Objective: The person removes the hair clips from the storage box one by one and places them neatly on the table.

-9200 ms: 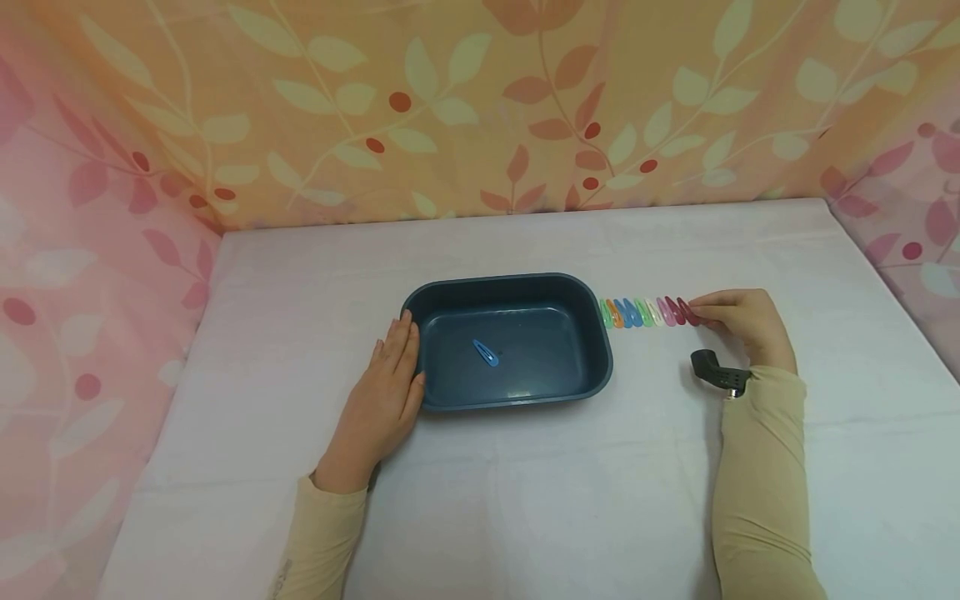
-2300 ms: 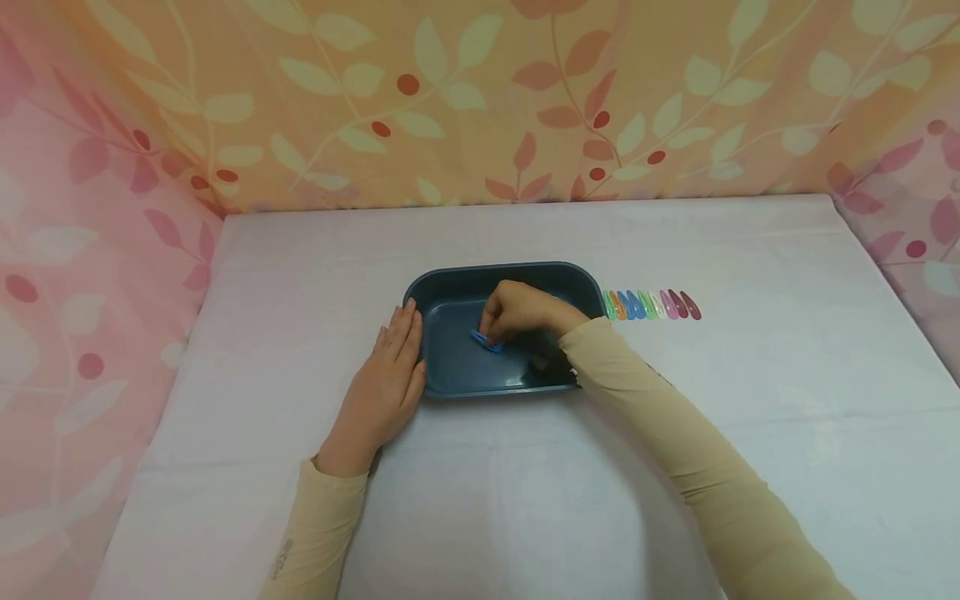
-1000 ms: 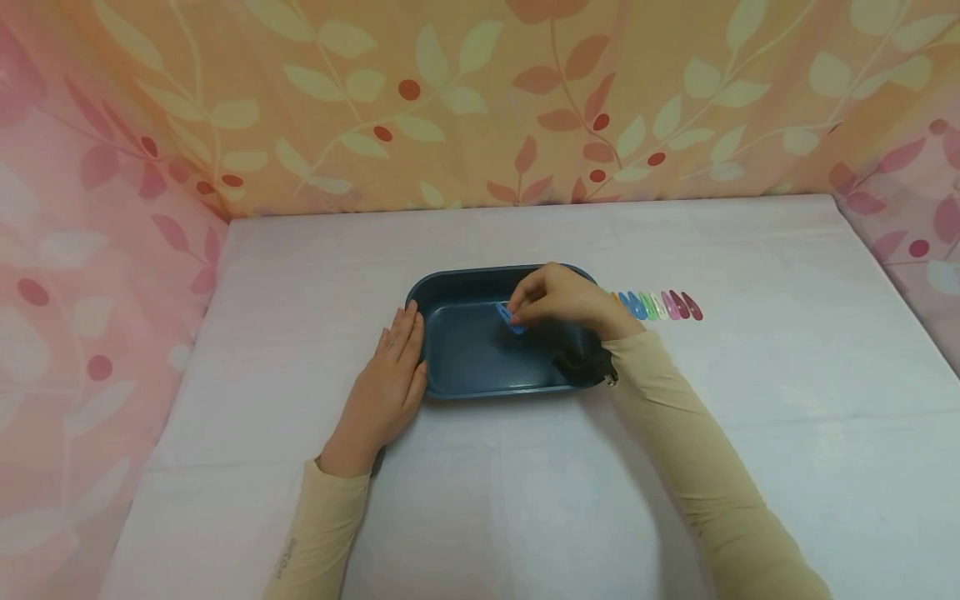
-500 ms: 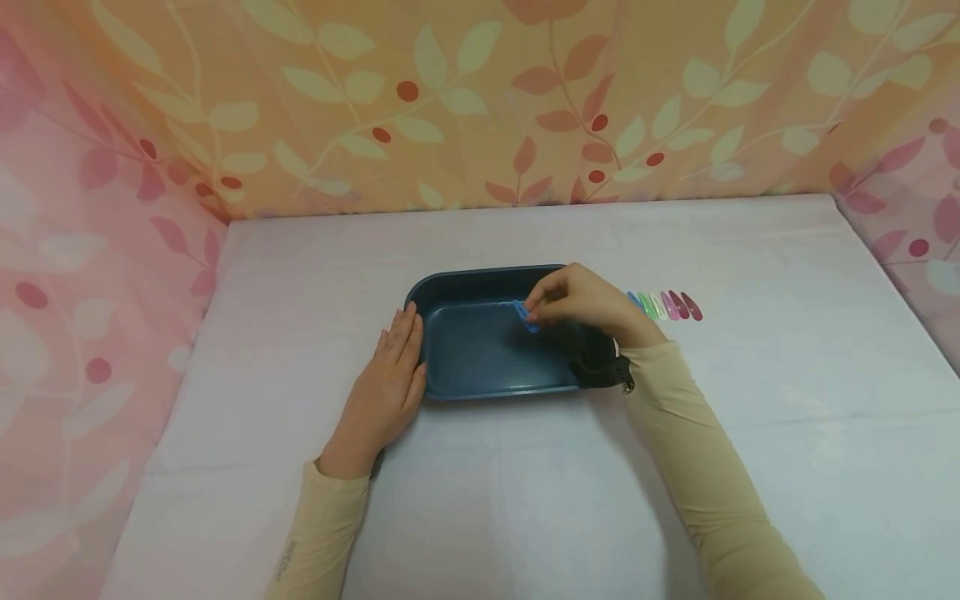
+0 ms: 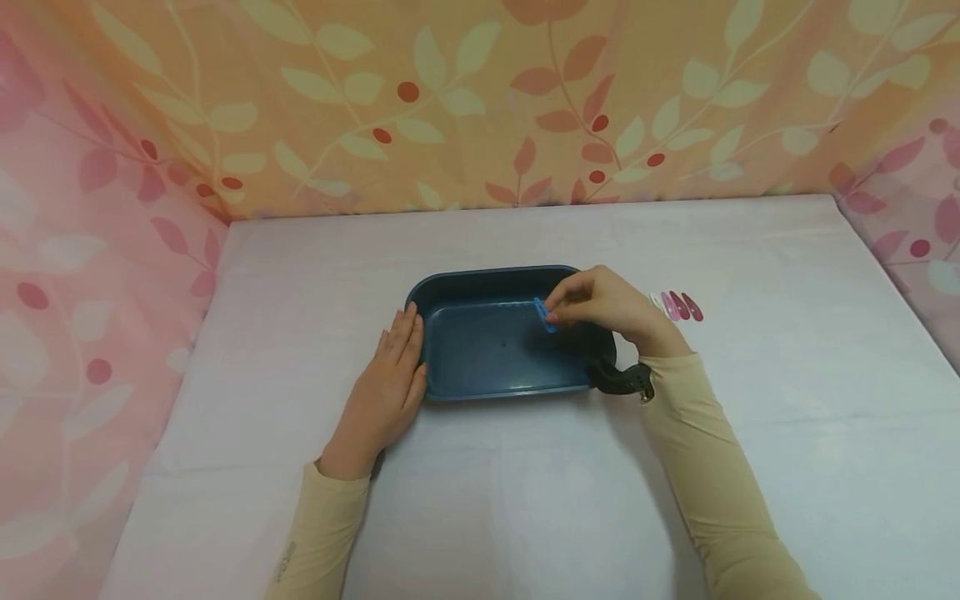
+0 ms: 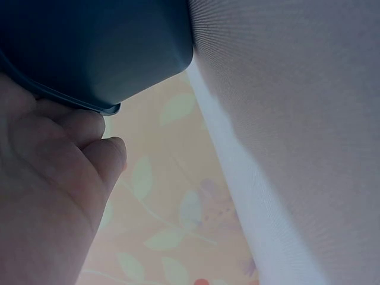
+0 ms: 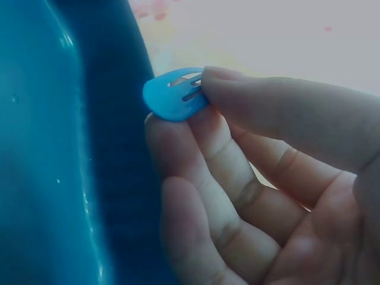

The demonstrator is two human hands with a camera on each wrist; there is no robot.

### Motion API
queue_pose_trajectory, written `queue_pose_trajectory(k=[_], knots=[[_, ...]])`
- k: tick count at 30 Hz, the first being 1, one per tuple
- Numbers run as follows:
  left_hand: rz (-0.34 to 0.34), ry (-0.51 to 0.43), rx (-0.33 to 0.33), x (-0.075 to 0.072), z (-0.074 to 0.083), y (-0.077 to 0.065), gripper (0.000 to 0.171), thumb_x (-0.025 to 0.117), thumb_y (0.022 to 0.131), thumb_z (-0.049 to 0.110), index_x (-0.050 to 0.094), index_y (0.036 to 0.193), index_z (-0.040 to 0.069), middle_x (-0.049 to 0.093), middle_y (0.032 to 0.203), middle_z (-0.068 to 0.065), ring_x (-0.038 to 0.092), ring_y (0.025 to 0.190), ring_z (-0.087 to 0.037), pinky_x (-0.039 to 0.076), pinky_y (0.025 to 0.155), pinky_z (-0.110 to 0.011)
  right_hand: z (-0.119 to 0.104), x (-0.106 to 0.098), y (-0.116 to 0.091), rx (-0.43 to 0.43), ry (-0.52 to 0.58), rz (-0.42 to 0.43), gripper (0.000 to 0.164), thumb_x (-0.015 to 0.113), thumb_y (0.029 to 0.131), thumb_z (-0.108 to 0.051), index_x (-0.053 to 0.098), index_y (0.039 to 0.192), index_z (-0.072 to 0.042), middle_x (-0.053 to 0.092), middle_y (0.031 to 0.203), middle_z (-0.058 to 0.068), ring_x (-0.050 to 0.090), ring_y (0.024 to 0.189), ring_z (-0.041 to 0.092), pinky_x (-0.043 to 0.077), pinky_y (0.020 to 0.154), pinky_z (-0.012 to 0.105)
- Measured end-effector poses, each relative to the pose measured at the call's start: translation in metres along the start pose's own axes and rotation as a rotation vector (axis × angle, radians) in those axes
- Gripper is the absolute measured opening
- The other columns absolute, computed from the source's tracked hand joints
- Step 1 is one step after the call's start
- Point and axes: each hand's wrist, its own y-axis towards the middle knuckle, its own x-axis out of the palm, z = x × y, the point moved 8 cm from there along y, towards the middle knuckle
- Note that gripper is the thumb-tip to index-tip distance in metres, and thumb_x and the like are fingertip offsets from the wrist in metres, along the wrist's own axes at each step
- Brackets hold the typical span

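Between the thumb and fingers of my right hand (image 5: 611, 310) is a blue snap hair clip (image 5: 544, 315), held over the right part of a dark blue tray (image 5: 480, 393). The right wrist view shows the clip (image 7: 175, 95) up close, its slotted end under the thumb. My left hand (image 5: 382, 387) rests with straight fingers along the tray's left rim; in the left wrist view those fingers (image 6: 89, 127) lie under the rim. Right of the tray lies a row of hair clips, with a white, a pink (image 5: 671, 306) and two dark red clips (image 5: 692, 307) showing; my right hand hides the others.
A white cloth (image 5: 480, 500) covers the table. Behind it hangs a yellow leaf-patterned curtain (image 5: 450, 108), with pink patterned cloth (image 5: 97, 292) at the sides. A black wrist camera (image 5: 622, 379) juts from the right sleeve over the tray's near right corner.
The right hand has picked the blue hair clip up from the tray's bottom and carried it rightward, covering more of the clip row. The left hand has stayed at the rim.
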Motion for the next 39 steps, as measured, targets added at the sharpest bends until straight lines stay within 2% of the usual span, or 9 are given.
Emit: queue_pose_trajectory(k=[4,10,16,23,31,39], knots=[[0.001,0.001,0.002,0.0,0.0,0.0,0.056,0.045,0.095,0.011,0.026,0.142,-0.012,0.016,0.154,-0.02,0.016,0.141,-0.031,0.022,0.11,-0.049,0.002,-0.005,-0.005,-0.009,0.006,0.012,0.014,0.068,0.083,-0.001,0.068,0.093,0.009,0.069,0.077,0.008,0.066,0.074,0.027,0.054,0.072,0.029],[0.007,-0.001,0.005,-0.001,0.001,0.0,0.056,0.045,0.095,0.011,0.027,0.142,-0.012,0.017,0.153,-0.021,0.015,0.142,-0.03,0.023,0.109,-0.051,0.005,-0.01,-0.012,-0.016,0.028,0.026,0.015,0.067,0.084,-0.001,0.067,0.094,0.011,0.068,0.077,0.007,0.065,0.073,0.017,0.055,0.075,0.028],[0.0,-0.005,0.003,0.0,0.001,0.0,0.055,0.044,0.095,0.011,0.026,0.142,-0.012,0.017,0.154,-0.021,0.016,0.142,-0.031,0.022,0.11,-0.049,0.006,-0.013,-0.016,-0.031,0.025,0.04,0.015,0.067,0.084,-0.001,0.066,0.093,0.01,0.067,0.076,0.005,0.064,0.072,0.018,0.055,0.073,0.028],[0.023,0.006,0.019,-0.002,0.002,0.0,0.056,0.046,0.094,0.01,0.027,0.142,-0.013,0.019,0.153,-0.022,0.02,0.14,-0.035,0.024,0.109,-0.051,0.007,-0.019,-0.019,-0.024,0.017,0.06,0.015,0.069,0.083,-0.003,0.068,0.093,0.008,0.068,0.075,0.003,0.063,0.072,0.022,0.054,0.071,0.029],[0.001,0.005,0.004,0.0,0.001,0.001,0.056,0.045,0.095,0.012,0.026,0.142,-0.012,0.017,0.153,-0.022,0.018,0.141,-0.033,0.022,0.11,-0.05,0.01,-0.029,-0.024,-0.01,0.026,0.091,0.017,0.069,0.084,-0.004,0.066,0.094,0.009,0.067,0.074,0.0,0.063,0.072,0.015,0.053,0.069,0.028],[-0.002,-0.007,0.0,0.0,0.0,0.0,0.057,0.045,0.095,0.012,0.025,0.143,-0.012,0.015,0.154,-0.021,0.017,0.141,-0.033,0.022,0.11,-0.051,0.012,-0.034,-0.026,0.0,0.037,0.092,0.017,0.068,0.085,-0.006,0.067,0.094,0.008,0.067,0.075,0.001,0.063,0.074,0.017,0.053,0.069,0.027]])
